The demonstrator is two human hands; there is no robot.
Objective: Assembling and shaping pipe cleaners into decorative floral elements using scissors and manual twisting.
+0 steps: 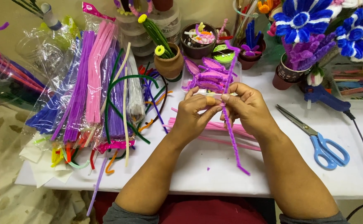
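- Both hands met above the white worktop point(214, 174); the left hand point(194, 114) and right hand point(248, 108) each pinched the purple pipe cleaner point(230, 124) between thumb and fingertips.
- Its long axis ran near upright, top end towards the pots, lower end towards the person.
- Fingers hid its pinched middle.
- Blue-handled scissors point(318, 139) lay well to the right.

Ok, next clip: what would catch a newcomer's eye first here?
Both hands, left hand and right hand, pinch a long purple pipe cleaner at centre, above the white table. Left of them lies a heap of bagged pipe cleaners. Big blue-and-white fuzzy flowers stand top right, with blue-handled scissors lying below them.
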